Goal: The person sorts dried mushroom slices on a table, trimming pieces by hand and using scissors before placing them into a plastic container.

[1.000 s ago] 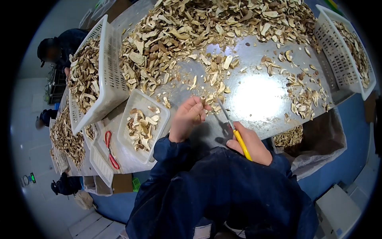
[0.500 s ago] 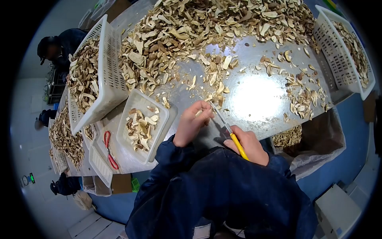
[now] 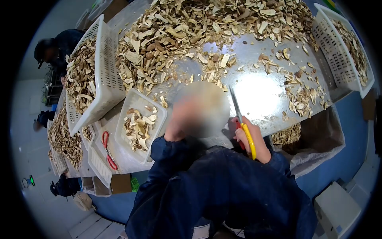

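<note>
My right hand (image 3: 253, 139) is closed round a pair of scissors (image 3: 246, 133) with yellow and red handles. Its blades point away from me over the steel table (image 3: 274, 85), and they look closed. To its left is my left hand (image 3: 177, 121), over the table's near edge; a round blurred patch hides its fingers and anything in them. Sliced dried mushrooms (image 3: 213, 67) lie scattered just beyond both hands. Left of my left hand, a shallow white tray (image 3: 156, 137) has some mushroom slices (image 3: 137, 129) in it.
A large mushroom heap (image 3: 191, 28) covers the far side. White baskets of slices stand at left (image 3: 107, 71) and right (image 3: 338, 53). Red-handled scissors (image 3: 107, 149) lie left of the tray. A lined box (image 3: 314, 151) sits below the table edge. Co-workers, one in a dark cap (image 3: 45, 47), are at left.
The scissors have turned in my right hand, so the yellow loop and a red part now show, and the blades have shifted right, away from my left hand. My left hand has moved slightly left.
</note>
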`<state>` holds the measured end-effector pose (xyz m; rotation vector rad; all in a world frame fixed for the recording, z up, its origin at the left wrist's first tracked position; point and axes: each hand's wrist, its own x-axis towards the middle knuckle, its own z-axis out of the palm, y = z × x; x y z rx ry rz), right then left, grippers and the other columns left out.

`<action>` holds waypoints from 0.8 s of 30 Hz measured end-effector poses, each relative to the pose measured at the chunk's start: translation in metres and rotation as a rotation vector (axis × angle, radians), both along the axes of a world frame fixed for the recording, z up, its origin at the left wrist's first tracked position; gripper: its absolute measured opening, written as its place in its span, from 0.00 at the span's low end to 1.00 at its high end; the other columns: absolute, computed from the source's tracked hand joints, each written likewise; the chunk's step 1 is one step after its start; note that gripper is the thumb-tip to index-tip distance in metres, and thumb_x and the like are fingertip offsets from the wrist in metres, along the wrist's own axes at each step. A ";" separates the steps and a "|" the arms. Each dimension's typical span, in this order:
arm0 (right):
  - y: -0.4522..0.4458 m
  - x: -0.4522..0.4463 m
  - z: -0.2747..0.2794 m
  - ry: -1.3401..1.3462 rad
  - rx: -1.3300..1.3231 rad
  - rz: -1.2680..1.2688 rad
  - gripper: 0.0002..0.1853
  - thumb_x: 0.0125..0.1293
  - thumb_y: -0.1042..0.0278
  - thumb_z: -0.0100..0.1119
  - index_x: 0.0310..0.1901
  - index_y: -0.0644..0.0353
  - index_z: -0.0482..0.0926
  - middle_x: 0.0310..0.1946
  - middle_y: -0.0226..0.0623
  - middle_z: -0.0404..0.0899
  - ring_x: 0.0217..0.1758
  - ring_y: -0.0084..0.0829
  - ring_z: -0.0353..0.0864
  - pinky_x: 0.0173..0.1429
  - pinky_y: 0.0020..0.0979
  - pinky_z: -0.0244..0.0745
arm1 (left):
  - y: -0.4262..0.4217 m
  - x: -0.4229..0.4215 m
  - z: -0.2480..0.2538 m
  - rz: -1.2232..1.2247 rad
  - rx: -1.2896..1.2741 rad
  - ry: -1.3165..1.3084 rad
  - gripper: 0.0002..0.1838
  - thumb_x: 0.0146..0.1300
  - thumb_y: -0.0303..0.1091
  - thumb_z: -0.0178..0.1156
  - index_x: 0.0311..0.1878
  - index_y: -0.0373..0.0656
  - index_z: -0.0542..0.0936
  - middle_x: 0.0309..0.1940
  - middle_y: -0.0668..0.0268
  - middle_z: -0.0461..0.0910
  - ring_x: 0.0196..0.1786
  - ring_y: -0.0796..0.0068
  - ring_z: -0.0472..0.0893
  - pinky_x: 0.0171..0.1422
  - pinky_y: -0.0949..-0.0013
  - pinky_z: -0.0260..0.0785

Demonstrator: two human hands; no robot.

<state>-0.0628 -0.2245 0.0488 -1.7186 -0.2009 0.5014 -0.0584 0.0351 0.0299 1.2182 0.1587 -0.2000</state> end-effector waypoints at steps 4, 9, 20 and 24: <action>-0.006 0.001 -0.017 0.080 0.108 -0.116 0.20 0.68 0.53 0.51 0.50 0.63 0.71 0.20 0.34 0.72 0.21 0.22 0.72 0.30 0.25 0.71 | 0.004 0.007 -0.017 -0.080 0.718 -0.335 0.21 0.64 0.34 0.56 0.58 0.38 0.69 0.53 0.57 0.73 0.55 0.62 0.73 0.60 0.62 0.64; -0.007 0.001 -0.020 0.163 0.246 -0.186 0.20 0.70 0.55 0.48 0.51 0.65 0.71 0.18 0.26 0.68 0.21 0.16 0.68 0.30 0.22 0.72 | -0.033 0.028 -0.060 0.153 1.157 -0.152 0.14 0.55 0.40 0.63 0.33 0.37 0.83 0.28 0.54 0.80 0.32 0.61 0.81 0.37 0.65 0.72; -0.008 0.001 -0.018 0.171 0.213 -0.157 0.19 0.69 0.57 0.49 0.51 0.65 0.71 0.18 0.27 0.69 0.21 0.16 0.68 0.30 0.22 0.70 | -0.021 0.040 -0.049 -0.175 0.945 -0.464 0.16 0.61 0.36 0.58 0.49 0.40 0.73 0.46 0.56 0.74 0.49 0.60 0.74 0.54 0.60 0.64; -0.008 0.002 -0.010 0.111 0.060 -0.053 0.19 0.67 0.58 0.53 0.50 0.66 0.71 0.20 0.35 0.73 0.22 0.25 0.74 0.30 0.27 0.70 | 0.002 0.036 -0.054 -0.321 0.683 -0.555 0.19 0.63 0.34 0.56 0.56 0.41 0.70 0.53 0.57 0.72 0.56 0.61 0.71 0.61 0.59 0.62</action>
